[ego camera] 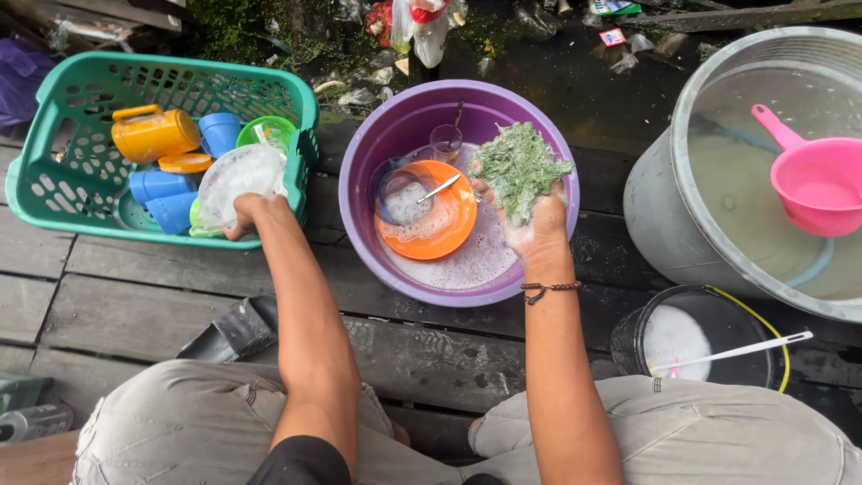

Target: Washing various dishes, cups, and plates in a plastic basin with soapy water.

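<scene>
The floor [135, 305] is made of dark, wet wood planks, and past its edge lies muddy ground with trash. The left hand [244, 214] is closed on a clear bowl [239, 177] at the rim of a green basket [54, 193] full of cups. The right hand [537, 224] squeezes a soapy green scrubber [519, 166] over a purple tub [404, 126] of suds. A big grey water pot [655, 207] stands to the right.

pink dipper [813, 178], grey tub [669, 202], black bucket [628, 346]
</scene>
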